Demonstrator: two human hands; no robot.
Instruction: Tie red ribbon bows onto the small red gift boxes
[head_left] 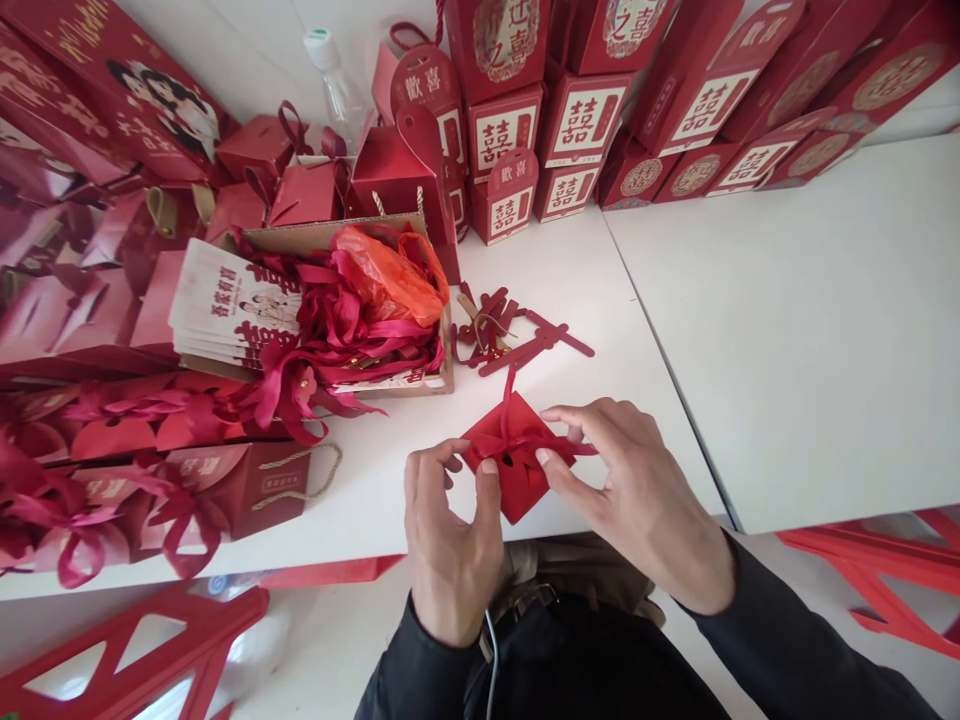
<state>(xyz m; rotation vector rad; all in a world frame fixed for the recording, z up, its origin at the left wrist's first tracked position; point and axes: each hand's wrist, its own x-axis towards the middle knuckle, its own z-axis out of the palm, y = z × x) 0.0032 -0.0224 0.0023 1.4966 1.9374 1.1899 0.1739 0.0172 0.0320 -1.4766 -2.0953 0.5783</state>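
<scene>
A small red gift box (517, 492) sits on the white table in front of me, turned with one corner towards my body. A dark red ribbon (516, 438) crosses its top, with one end pointing away from me and another out to the right. My left hand (454, 535) is at the box's left corner, thumb and curled fingers closed about the ribbon's left part. From the right, my right hand (637, 480) has its thumb and fingers around the ribbon's right part. The fingers hide some of the ribbon.
An open cardboard box (448, 350) holds red ribbons, an orange plastic bag (394, 280) and printed white cards (225, 300). Dark red strips (525, 335) lie beyond my hands. Red gift boxes (510, 130) stack along the wall; ribboned boxes (247, 490) fill the left. A clear bottle (341, 95) stands behind.
</scene>
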